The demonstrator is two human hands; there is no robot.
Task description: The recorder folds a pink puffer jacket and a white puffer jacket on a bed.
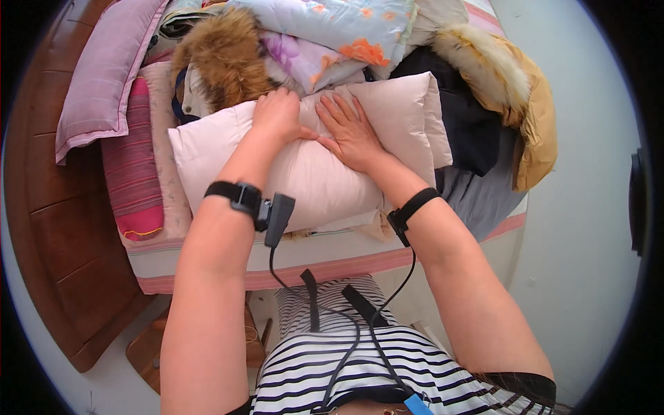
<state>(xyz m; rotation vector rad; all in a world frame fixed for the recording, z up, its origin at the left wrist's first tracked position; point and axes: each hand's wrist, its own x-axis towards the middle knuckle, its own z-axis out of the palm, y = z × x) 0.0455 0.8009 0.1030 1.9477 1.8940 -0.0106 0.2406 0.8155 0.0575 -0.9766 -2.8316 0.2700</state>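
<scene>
Lone fisheye view from the person's head, steeply downward, close above the bed [339, 250].

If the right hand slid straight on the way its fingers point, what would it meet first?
Beyond the far edge of the folded pale pink padded bundle under it, the right hand would probably meet the lilac floral fabric; its height is hard to judge here.

head view | txt: none legible | labels/brands: none legible | nos.: none legible | signs: none legible
</scene>
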